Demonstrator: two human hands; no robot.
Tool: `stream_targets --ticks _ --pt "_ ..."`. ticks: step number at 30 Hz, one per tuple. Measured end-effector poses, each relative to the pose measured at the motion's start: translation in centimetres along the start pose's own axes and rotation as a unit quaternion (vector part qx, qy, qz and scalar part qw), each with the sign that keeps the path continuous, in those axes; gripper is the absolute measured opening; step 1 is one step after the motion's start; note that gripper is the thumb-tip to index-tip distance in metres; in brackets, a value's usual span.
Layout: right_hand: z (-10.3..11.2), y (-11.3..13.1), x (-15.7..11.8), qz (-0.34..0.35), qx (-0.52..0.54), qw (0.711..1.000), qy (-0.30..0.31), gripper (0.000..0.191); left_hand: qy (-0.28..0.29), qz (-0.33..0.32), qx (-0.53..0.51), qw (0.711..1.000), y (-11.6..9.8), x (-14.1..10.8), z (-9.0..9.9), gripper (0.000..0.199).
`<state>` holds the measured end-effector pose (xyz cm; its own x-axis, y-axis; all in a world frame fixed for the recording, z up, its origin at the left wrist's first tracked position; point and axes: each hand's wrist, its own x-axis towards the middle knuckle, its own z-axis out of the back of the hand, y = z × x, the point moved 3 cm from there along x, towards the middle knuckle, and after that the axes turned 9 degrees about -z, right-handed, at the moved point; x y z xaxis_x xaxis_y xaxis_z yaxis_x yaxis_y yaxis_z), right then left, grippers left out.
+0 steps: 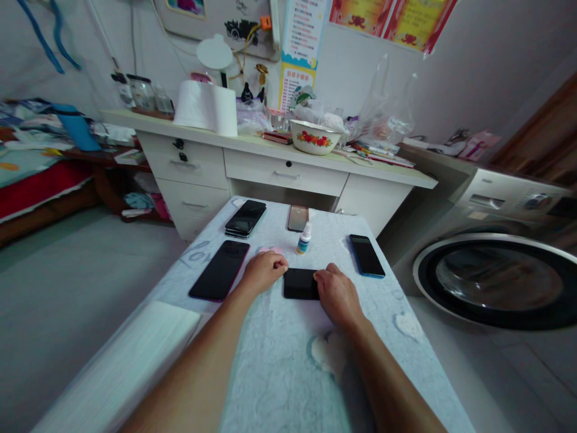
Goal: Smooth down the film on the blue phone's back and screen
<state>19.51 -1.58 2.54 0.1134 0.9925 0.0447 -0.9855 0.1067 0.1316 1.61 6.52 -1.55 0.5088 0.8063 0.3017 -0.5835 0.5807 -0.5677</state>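
Note:
A black smartphone (301,284) lies sideways, screen up, on the cloth-covered table between my hands. My right hand (337,293) is closed on its right end, fingertips over the edge. My left hand (265,270) is closed, its fingers curled together at the phone's upper left corner; whether something small is in them is hidden. Just behind the phone stands a small white bottle (303,240) with a blue and yellow label. Partly covered by my left hand is a pink item (271,249).
Around my hands lie a large dark phone (220,270), a stack of phones (246,218), a brownish phone (298,218) and a blue-edged phone (367,255). White sheets (121,355) lie at the left edge. A desk (252,162) stands behind, a washing machine (496,240) at right.

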Motion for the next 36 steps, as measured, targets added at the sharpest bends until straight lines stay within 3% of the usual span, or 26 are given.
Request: stream_targets --ticks 6,10,25,36 --pt "0.5 -2.9 0.4 -0.063 0.008 0.998 -0.022 0.029 -0.005 -0.001 0.001 1.000 0.0 0.0 0.0 0.015" --pt "0.3 -3.2 0.6 -0.084 -0.007 0.996 -0.027 0.030 -0.009 0.005 0.002 1.000 -0.1 0.0 0.0 0.013" --pt "-1.2 2.6 0.8 0.074 -0.029 0.996 -0.030 0.032 0.003 -0.015 0.015 1.000 -0.6 0.0 0.2 0.015" --pt "-0.7 -0.9 1.5 -0.030 -0.021 0.999 -0.024 0.035 0.005 -0.011 0.014 1.000 -0.5 0.1 0.2 0.015"
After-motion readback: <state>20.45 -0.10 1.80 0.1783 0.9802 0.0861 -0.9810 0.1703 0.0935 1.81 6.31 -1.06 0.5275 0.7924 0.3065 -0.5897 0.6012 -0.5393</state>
